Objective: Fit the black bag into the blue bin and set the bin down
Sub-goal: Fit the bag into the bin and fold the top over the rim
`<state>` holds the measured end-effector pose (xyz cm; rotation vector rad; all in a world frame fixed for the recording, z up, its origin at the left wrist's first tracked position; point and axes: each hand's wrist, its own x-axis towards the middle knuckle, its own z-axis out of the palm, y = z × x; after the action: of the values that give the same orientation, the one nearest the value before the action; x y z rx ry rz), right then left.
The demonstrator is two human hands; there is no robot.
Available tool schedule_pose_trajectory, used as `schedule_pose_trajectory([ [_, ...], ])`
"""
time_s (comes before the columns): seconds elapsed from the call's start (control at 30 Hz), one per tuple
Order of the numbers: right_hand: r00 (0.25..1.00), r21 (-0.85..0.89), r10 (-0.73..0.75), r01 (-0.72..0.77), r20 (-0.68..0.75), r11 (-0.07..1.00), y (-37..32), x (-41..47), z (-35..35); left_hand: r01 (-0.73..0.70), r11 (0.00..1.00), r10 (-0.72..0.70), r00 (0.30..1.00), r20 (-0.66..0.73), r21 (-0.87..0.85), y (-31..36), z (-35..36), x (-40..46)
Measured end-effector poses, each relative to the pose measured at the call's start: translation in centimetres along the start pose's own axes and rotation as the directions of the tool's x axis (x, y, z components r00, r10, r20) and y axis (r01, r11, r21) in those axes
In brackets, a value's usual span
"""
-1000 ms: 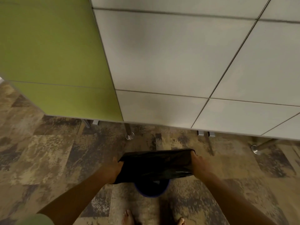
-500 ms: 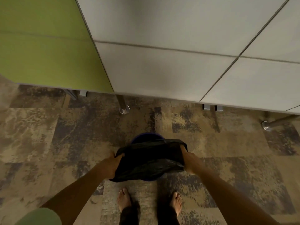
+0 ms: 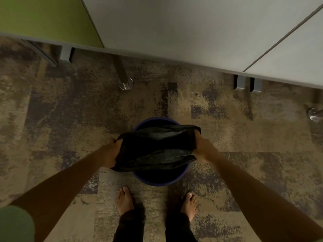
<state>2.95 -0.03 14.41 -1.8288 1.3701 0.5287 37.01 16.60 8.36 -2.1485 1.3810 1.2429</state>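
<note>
Hands come first: your left hand [image 3: 111,151] and right hand [image 3: 203,149] each keep a closed grip on an end of the bag [image 3: 155,149], which now hangs lower, stretched over the bin [image 3: 160,180] on the carpet [image 3: 52,119], ready to be tucked in.

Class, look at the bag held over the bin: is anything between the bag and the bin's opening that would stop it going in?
Nothing visible. The bag, held by the left hand and right hand, is stretched over the bin, whose visible opening looks dark and clear.
</note>
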Motion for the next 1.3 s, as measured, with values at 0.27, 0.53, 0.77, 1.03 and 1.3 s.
schedule_pose_trajectory([
  [0.27,0.999,0.037,-0.036,0.037,-0.025,0.999,-0.1,9.2,-1.6,0.225,0.956,-0.259,0.947,-0.187,-0.188,-1.3,23.7,2.2],
  [0.53,0.984,0.198,0.177,-0.176,0.015,0.964,2.4,13.2,0.0,0.362,0.838,-0.447,0.885,-0.132,-0.409,0.4,24.0,4.9],
  [0.77,0.884,0.685,0.448,-0.407,0.131,0.604,6.6,10.4,3.8,0.289,0.907,-0.326,0.942,-0.077,-0.305,2.5,24.7,2.8],
  [1.03,0.811,0.848,0.409,-0.509,0.417,0.145,7.7,6.2,5.4,0.37,0.252,-0.439,0.867,0.235,-0.894,0.9,12.6,1.2],
  [1.3,0.876,0.9,0.218,-0.399,0.43,-0.173,8.7,3.6,7.6,0.302,-0.45,-0.265,0.853,0.449,-0.84,2.3,10.1,-2.1],
])
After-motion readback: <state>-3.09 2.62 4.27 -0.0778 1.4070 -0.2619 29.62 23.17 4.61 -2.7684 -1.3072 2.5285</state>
